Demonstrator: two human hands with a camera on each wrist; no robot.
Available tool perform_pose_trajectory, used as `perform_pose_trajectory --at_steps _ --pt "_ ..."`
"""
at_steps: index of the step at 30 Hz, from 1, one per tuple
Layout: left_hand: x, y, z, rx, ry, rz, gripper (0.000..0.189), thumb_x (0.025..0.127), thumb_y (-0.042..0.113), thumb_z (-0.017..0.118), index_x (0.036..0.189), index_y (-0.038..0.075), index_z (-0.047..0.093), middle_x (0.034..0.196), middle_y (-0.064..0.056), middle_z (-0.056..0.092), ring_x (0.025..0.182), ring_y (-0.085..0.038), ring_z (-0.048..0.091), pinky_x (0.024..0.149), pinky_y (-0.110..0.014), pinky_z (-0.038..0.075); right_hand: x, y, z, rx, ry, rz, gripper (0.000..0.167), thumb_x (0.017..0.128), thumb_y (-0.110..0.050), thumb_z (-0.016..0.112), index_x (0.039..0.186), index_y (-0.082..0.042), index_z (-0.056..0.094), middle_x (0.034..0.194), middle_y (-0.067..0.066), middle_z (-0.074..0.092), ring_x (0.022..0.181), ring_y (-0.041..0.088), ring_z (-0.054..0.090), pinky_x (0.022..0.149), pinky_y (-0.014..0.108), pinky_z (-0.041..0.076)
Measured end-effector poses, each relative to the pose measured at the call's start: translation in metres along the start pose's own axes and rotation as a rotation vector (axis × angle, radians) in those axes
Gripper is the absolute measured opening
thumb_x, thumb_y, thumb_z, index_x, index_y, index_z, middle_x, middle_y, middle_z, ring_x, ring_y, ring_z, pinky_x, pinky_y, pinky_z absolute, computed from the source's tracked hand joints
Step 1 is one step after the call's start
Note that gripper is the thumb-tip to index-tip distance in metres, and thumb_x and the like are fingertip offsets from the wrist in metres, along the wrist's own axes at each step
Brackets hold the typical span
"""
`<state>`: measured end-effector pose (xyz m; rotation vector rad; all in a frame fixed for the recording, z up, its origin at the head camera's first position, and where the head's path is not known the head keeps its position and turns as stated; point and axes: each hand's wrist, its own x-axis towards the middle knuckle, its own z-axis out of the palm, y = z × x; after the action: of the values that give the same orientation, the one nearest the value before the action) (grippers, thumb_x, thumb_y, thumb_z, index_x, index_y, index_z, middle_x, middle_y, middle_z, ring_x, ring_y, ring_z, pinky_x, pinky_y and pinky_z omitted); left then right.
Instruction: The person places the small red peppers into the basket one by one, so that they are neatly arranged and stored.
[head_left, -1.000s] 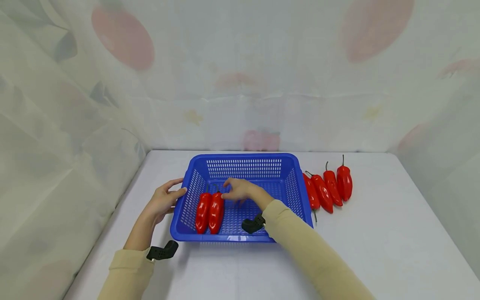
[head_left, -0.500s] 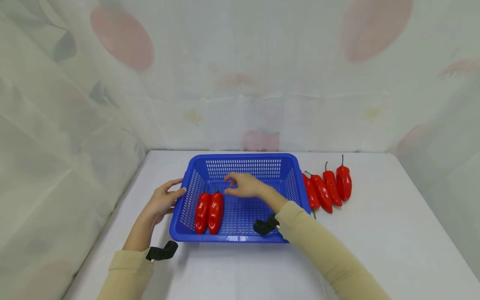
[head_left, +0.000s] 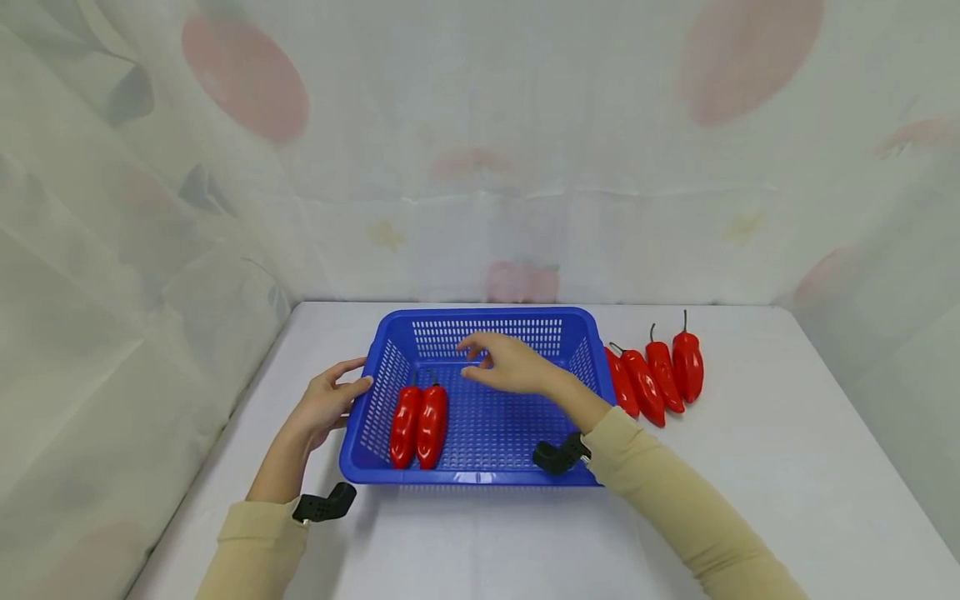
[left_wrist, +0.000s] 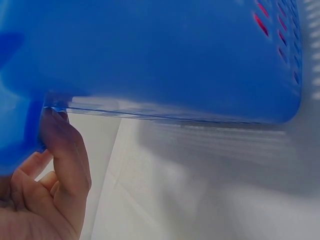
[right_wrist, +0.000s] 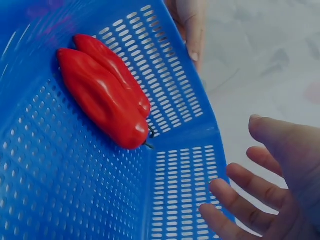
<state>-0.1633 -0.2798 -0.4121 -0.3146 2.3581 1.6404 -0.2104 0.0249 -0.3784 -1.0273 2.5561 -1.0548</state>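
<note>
A blue plastic basket (head_left: 480,477) with slotted walls stands on the white table. Two red peppers (head_left: 432,427) lie side by side at its left end, their stems toward the back. My left hand (head_left: 330,402) grips the basket's left rim, thumb on top; the left wrist view shows its fingers (left_wrist: 70,160) bent up under the rim. Over the basket's middle hovers my right hand (head_left: 513,364), holding nothing, its fingers loosely bent and spread. In the right wrist view that hand (right_wrist: 280,185) is apart from the two peppers (right_wrist: 102,95).
Several more red peppers (head_left: 660,375) lie in a slanted row on the table (head_left: 765,450), right of the basket; the nearest is partly hidden by the basket wall. A patterned cloth (head_left: 480,167) hangs behind the table and along both sides.
My right hand has drawn away from the right-hand pepper in the basket, moving up and to the right. The left hand, basket and peppers have stayed put.
</note>
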Motion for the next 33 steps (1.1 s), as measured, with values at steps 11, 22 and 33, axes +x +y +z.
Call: perform_pose_trajectory --at_steps 11,22,33 --pt "0.001 0.000 0.000 -0.006 0.003 -0.008 0.056 0.092 0.030 0.056 0.142 0.016 0.033 0.099 -0.015 0.063 0.073 -0.021 0.067 0.067 -0.039 0.057 -0.015 0.005 -0.015 0.034 0.091 -0.030 0.038 0.088 -0.022 0.062 0.123 -0.010 0.054 0.117 0.004 0.060 0.100 0.018 0.060 0.083 0.030 0.053" --pt "0.000 0.003 0.000 -0.024 -0.007 -0.012 0.055 0.092 0.028 0.056 0.142 0.017 0.034 0.099 -0.014 0.064 0.073 -0.021 0.067 0.067 -0.039 0.057 -0.036 0.004 -0.036 0.090 0.193 -0.019 0.039 0.088 -0.019 0.062 0.125 -0.011 0.053 0.116 0.003 0.059 0.099 0.013 0.059 0.083 0.030 0.053" --pt "0.000 0.002 0.000 -0.014 -0.004 -0.009 0.056 0.092 0.028 0.056 0.142 0.016 0.033 0.097 -0.013 0.064 0.073 -0.020 0.067 0.067 -0.038 0.057 -0.059 0.015 -0.047 0.123 0.329 -0.014 0.040 0.088 -0.014 0.062 0.126 -0.012 0.051 0.122 0.004 0.056 0.105 0.021 0.058 0.087 0.039 0.051"
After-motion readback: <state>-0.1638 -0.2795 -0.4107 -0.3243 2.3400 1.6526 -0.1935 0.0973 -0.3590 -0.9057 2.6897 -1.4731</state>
